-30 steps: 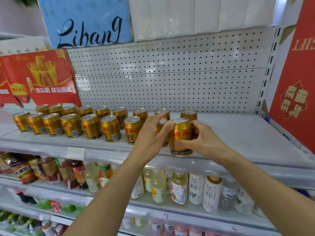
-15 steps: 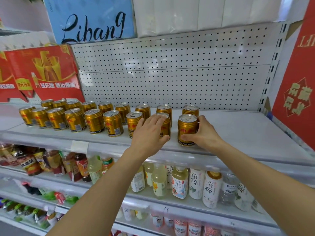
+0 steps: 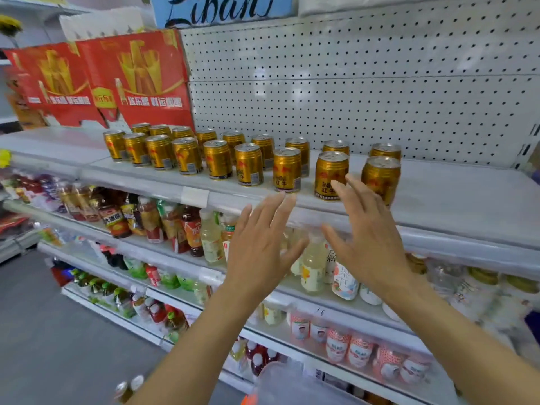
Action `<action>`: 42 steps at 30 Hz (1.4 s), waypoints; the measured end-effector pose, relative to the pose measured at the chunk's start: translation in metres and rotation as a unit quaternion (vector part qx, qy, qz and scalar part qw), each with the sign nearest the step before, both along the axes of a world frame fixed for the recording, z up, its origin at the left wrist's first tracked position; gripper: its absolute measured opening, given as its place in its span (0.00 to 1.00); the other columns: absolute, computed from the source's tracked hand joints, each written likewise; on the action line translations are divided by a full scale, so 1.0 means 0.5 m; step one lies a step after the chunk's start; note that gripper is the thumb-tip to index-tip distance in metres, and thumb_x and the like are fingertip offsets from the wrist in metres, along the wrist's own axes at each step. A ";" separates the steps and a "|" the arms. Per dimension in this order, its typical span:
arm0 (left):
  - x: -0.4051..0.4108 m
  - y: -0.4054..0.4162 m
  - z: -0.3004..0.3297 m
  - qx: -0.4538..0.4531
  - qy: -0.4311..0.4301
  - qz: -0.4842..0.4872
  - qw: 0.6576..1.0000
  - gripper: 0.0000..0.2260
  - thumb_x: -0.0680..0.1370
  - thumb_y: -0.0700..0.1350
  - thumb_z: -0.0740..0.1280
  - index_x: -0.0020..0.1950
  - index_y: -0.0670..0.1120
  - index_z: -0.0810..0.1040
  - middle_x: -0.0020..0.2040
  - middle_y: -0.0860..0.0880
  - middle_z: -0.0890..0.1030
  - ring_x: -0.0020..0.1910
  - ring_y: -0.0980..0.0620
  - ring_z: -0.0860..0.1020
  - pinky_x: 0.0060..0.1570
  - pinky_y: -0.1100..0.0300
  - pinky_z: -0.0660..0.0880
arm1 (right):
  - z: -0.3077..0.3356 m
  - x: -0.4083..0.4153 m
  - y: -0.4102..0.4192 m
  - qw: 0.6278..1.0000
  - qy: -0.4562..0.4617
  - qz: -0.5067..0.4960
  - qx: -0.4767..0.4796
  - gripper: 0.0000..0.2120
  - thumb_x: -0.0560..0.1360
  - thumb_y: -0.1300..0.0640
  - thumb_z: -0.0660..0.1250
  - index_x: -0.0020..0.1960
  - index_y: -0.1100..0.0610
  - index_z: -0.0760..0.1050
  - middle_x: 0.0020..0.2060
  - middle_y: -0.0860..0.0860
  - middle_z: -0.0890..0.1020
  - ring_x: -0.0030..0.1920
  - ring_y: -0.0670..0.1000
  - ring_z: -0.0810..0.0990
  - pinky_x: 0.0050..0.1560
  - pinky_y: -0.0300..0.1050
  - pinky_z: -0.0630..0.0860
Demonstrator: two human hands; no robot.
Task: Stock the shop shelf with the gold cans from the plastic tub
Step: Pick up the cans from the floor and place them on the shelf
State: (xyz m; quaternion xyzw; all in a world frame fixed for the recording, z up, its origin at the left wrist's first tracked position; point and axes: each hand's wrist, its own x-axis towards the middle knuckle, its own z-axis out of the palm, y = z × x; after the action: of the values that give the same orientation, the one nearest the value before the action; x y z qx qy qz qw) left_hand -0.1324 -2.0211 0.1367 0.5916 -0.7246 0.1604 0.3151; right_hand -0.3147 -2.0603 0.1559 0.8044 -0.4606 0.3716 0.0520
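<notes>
Gold metal: the gold cans [image 3: 248, 163] stand upright on the shop shelf [image 3: 455, 206] in two rows, one behind the other, from the left part of the shelf to about its middle.
Look of the cans: ribbed at top and bottom, with a silver lid and a pull tab, a red emblem and dark characters on the front. They shine, so I judge them smooth and a little slippery.
Left hand [image 3: 260, 252]: it is in front of the shelf edge and below the cans, fingers spread and nearly straight. It holds nothing and touches no can.
Right hand [image 3: 368, 241]: the same, fingers straight and apart, empty. Its fingertips cross in front of the two front cans at the right end [image 3: 331, 173], but I cannot tell if they touch them.
Free space: right of the last can [image 3: 381, 178] the shelf is bare up to the red box [image 3: 536, 168] at the frame edge.
Step in hand: I judge that a pair of cans is set down and both hands are free.
Plastic tub [image 3: 280, 381]: only a pale, blurred rim shows at the bottom of the view, so its content is not visible.
Next move: it calls for going down to the tub, taking one can in each hand, and placing them upright just right of the last pair, in line with both rows.
</notes>
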 end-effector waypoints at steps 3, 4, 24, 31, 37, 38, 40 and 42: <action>0.115 0.078 -0.062 0.010 0.003 0.005 1.000 0.28 0.78 0.59 0.62 0.75 0.47 0.66 0.71 0.49 0.71 0.70 0.49 0.69 0.68 0.46 0.66 | -0.060 0.108 0.077 0.999 -0.009 0.037 -0.016 0.26 0.76 0.45 0.58 0.71 0.55 0.64 0.70 0.54 0.68 0.67 0.56 0.68 0.63 0.53 0.69; 0.160 0.102 -0.081 0.021 0.003 0.009 1.000 0.28 0.78 0.59 0.62 0.75 0.48 0.66 0.71 0.50 0.71 0.70 0.49 0.69 0.67 0.46 0.67 | -0.082 0.151 0.100 0.999 -0.015 0.045 -0.008 0.26 0.76 0.46 0.58 0.71 0.55 0.64 0.69 0.54 0.68 0.66 0.55 0.69 0.61 0.53 0.72; 0.960 0.391 -0.483 0.363 0.232 0.284 0.857 0.27 0.79 0.60 0.60 0.76 0.53 0.60 0.70 0.51 0.67 0.69 0.49 0.67 0.64 0.52 0.68 | -0.550 0.970 0.220 0.927 0.049 0.223 0.296 0.27 0.75 0.55 0.67 0.72 0.54 0.65 0.68 0.51 0.70 0.64 0.53 0.70 0.56 0.47 0.71; 1.149 0.318 -0.702 0.431 0.309 0.305 0.791 0.25 0.79 0.57 0.62 0.74 0.54 0.61 0.70 0.54 0.66 0.68 0.51 0.68 0.62 0.53 0.70 | -0.762 1.185 0.098 0.870 0.127 0.280 0.385 0.27 0.75 0.54 0.67 0.72 0.53 0.64 0.68 0.50 0.70 0.67 0.53 0.70 0.61 0.48 0.72; 1.263 0.199 -0.968 0.477 0.386 0.350 0.708 0.24 0.80 0.58 0.59 0.74 0.51 0.64 0.70 0.52 0.68 0.68 0.51 0.69 0.63 0.54 0.69 | -1.003 1.341 -0.016 0.829 0.187 0.304 0.430 0.27 0.72 0.54 0.69 0.69 0.55 0.68 0.63 0.53 0.75 0.61 0.56 0.77 0.54 0.53 0.78; 1.272 0.185 -1.019 0.490 0.397 0.351 0.692 0.24 0.80 0.58 0.59 0.74 0.50 0.64 0.70 0.52 0.68 0.69 0.51 0.69 0.63 0.54 0.69 | -1.049 1.361 -0.030 0.823 0.202 0.305 0.434 0.27 0.72 0.54 0.69 0.69 0.55 0.68 0.63 0.53 0.76 0.60 0.57 0.77 0.52 0.53 0.79; 1.285 0.164 -1.122 0.515 0.421 0.348 0.660 0.25 0.80 0.57 0.60 0.75 0.49 0.63 0.71 0.51 0.67 0.70 0.50 0.67 0.65 0.55 0.67 | -1.146 1.395 -0.055 0.809 0.245 0.305 0.439 0.30 0.73 0.54 0.70 0.72 0.56 0.65 0.65 0.53 0.74 0.62 0.57 0.76 0.55 0.52 0.77; 1.302 0.152 -1.228 0.530 0.432 0.347 0.642 0.24 0.80 0.55 0.61 0.75 0.49 0.63 0.71 0.49 0.67 0.69 0.49 0.68 0.65 0.55 0.67 | -1.250 1.422 -0.075 0.787 0.287 0.294 0.460 0.34 0.76 0.51 0.66 0.77 0.55 0.54 0.71 0.51 0.67 0.69 0.53 0.69 0.62 0.46 0.71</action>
State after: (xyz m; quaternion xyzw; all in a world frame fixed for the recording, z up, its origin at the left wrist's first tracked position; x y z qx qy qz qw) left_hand 0.5186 -1.9452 -0.4775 0.8676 -0.2083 -0.4274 0.1456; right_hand 0.3965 -2.0978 -0.4693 0.8991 -0.2823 -0.1346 -0.3062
